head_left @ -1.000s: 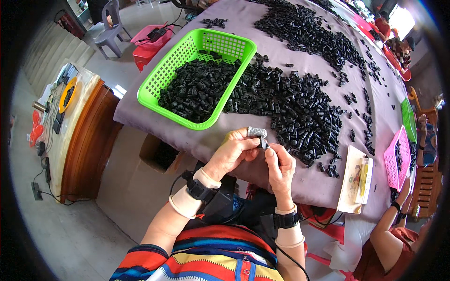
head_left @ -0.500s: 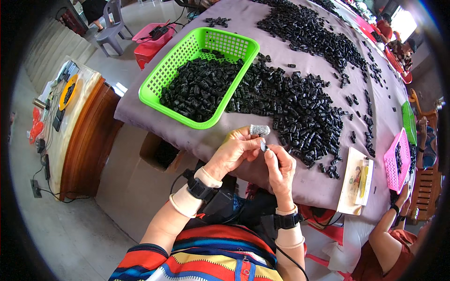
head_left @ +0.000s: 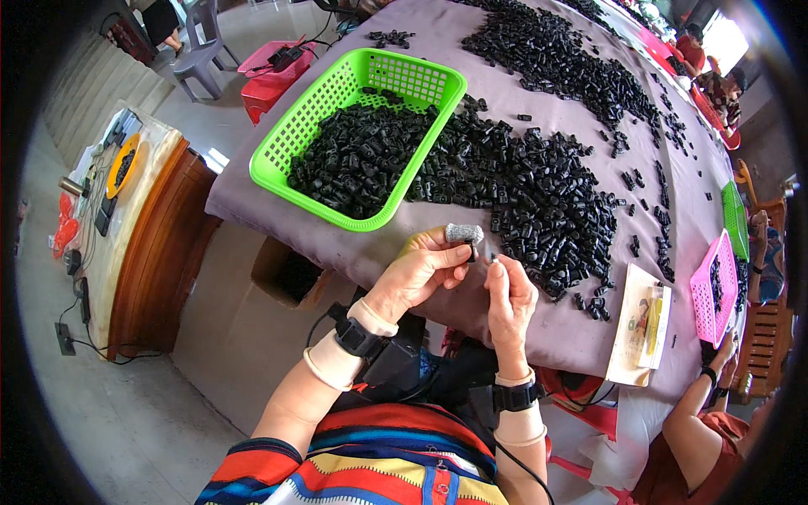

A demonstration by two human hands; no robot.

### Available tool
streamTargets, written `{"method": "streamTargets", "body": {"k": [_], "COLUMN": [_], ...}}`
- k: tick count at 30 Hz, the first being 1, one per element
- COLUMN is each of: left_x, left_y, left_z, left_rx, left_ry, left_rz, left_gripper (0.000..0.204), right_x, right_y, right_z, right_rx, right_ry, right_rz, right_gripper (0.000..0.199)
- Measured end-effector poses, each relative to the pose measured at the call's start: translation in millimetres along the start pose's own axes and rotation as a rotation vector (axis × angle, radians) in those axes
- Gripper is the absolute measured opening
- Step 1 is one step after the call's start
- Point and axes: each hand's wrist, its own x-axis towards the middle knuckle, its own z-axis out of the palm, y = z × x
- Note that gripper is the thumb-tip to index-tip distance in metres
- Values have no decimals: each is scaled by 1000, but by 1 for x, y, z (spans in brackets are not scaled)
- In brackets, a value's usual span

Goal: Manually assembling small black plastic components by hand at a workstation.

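My left hand (head_left: 429, 271) is closed, pinching a small black plastic part (head_left: 473, 252) between thumb and fingers. A silvery-grey wrapped piece (head_left: 464, 233) sits at the tip of its index finger. Just to the right, my right hand (head_left: 512, 299) has thumb and fingers pressed together. A tiny pale tip shows above them, too small to name. The two hands are a little apart over the near table edge. Behind them lies a heap of black plastic parts (head_left: 547, 210), and a bright green basket (head_left: 358, 225) holds many more.
Grey cloth covers the table (head_left: 539, 337). A booklet (head_left: 635, 328) lies at the right, near a pink basket (head_left: 703, 290). A co-worker's arm (head_left: 694, 429) reaches in at lower right. Below the table edge stands a cardboard box (head_left: 268, 268); a wooden counter (head_left: 151, 252) is at left.
My right hand has drawn slightly right, away from my left, opening a gap between them. The black part in my left hand now shows more clearly.
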Motion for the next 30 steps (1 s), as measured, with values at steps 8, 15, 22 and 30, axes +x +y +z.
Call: {"method": "streamTargets", "body": {"k": [8, 15, 22, 30], "left_x": [0, 0, 0, 0], "left_y": [-1, -2, -4, -4], "left_z": [0, -2, -4, -4], "left_rx": [-75, -51, -34, -64], "left_ry": [37, 36, 38, 34], "left_rz": [-20, -37, -36, -43], "left_gripper": [18, 20, 20, 18], "right_x": [3, 2, 2, 3], "right_y": [-8, -7, -8, -6], "right_z": [4, 6, 7, 7], "right_rx": [-258, -334, -353, -364], "right_ry": [-80, -82, -72, -91], "right_rz": [-217, -300, -280, -276], "right_gripper": [12, 12, 11, 12]}}
